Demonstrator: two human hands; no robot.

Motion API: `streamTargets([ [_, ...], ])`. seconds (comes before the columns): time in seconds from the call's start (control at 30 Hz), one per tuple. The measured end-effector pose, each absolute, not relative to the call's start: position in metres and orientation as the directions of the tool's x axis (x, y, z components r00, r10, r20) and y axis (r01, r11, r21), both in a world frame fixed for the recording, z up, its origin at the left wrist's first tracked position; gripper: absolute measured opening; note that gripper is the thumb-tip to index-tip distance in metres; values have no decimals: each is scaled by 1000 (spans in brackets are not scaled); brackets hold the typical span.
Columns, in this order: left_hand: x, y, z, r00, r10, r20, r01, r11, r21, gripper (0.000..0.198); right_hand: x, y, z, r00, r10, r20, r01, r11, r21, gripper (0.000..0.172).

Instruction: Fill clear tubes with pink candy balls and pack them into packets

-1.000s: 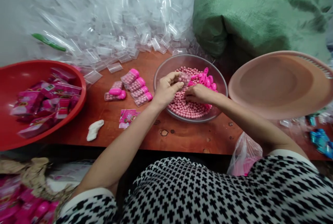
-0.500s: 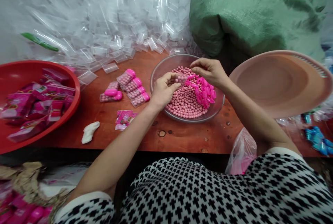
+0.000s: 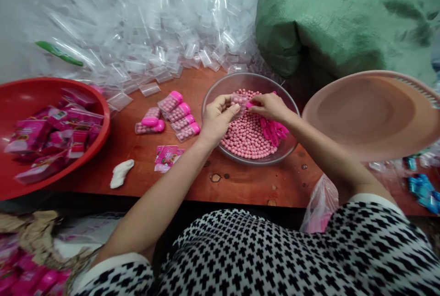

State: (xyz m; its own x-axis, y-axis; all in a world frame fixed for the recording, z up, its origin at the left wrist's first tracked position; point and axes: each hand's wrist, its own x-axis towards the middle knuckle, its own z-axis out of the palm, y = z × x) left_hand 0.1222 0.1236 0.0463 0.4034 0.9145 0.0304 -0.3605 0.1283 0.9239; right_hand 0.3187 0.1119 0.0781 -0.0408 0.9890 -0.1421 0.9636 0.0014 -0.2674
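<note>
Over a grey bowl [image 3: 293,99] of pink beads [image 3: 250,144], my left hand [image 3: 219,118] is closed on a clear plastic container [image 3: 239,101] with pink beads inside. My right hand [image 3: 271,106] pinches a pink cap [image 3: 249,105] at the container's right end; I cannot tell whether it is fitted on. More pink caps [image 3: 275,131] lie heaped on the beads at the bowl's right side, partly behind my right hand. Left of the bowl, several filled containers [image 3: 178,115] with pink caps rest on the table.
A red basin [image 3: 105,138] with pink packets stands at left. Clear empty containers [image 3: 151,89] are piled at the back, beside a green sack [image 3: 330,21]. A tan basin [image 3: 371,117] is at right. Pink cards [image 3: 167,157] and a white crumpled thing [image 3: 121,173] lie in front.
My right hand has moved down and left from above the bowl's far side to the container's end, with a pink cap in its fingers. The left hand keeps holding the container.
</note>
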Motion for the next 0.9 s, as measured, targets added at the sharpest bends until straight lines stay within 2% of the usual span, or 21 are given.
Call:
streamTargets([
  [0.03, 123, 124, 48, 402, 915, 8, -378, 158, 912, 23, 323, 109, 78, -60, 992, -111, 888, 3, -459, 28],
  [0.1, 123, 125, 52, 413, 910, -41, -401, 222, 889, 21, 327, 101, 78, -106, 993, -53, 616, 24, -787, 34],
  [0.17, 122, 125, 56, 448, 889, -93, -402, 293, 867, 20, 324, 94, 77, -133, 991, -13, 348, 34, -937, 41],
  [0.23, 121, 125, 59, 476, 869, -132, -396, 346, 851, 20, 317, 88, 77, -131, 991, 8, 230, 38, -973, 47],
  [0.3, 121, 124, 61, 472, 869, -149, -404, 364, 840, 18, 306, 82, 77, -103, 994, 33, 255, 58, -965, 44],
  [0.37, 121, 123, 61, 446, 882, -153, -421, 358, 834, 16, 296, 76, 78, -43, 994, 103, 366, 111, -924, 39],
  [0.47, 122, 122, 60, 433, 891, -139, -434, 341, 834, 17, 287, 68, 81, 10, 974, 225, 567, 180, -804, 31],
  [0.53, 122, 121, 57, 443, 890, -111, -433, 321, 842, 18, 288, 65, 82, 2, 968, 252, 654, 189, -732, 28],
  [0.67, 122, 120, 49, 464, 886, 10, -390, 194, 900, 18, 301, 68, 91, 11, 936, 351, 700, 244, -671, 32],
  [0.77, 122, 121, 44, 476, 868, 144, -303, 8, 953, 20, 307, 71, 104, -100, 892, 441, 734, 365, -573, 35],
  [0.9, 119, 121, 42, 420, 874, 243, -168, -188, 968, 24, 301, 72, 116, -299, 873, 386, 816, 444, -370, 29],
])
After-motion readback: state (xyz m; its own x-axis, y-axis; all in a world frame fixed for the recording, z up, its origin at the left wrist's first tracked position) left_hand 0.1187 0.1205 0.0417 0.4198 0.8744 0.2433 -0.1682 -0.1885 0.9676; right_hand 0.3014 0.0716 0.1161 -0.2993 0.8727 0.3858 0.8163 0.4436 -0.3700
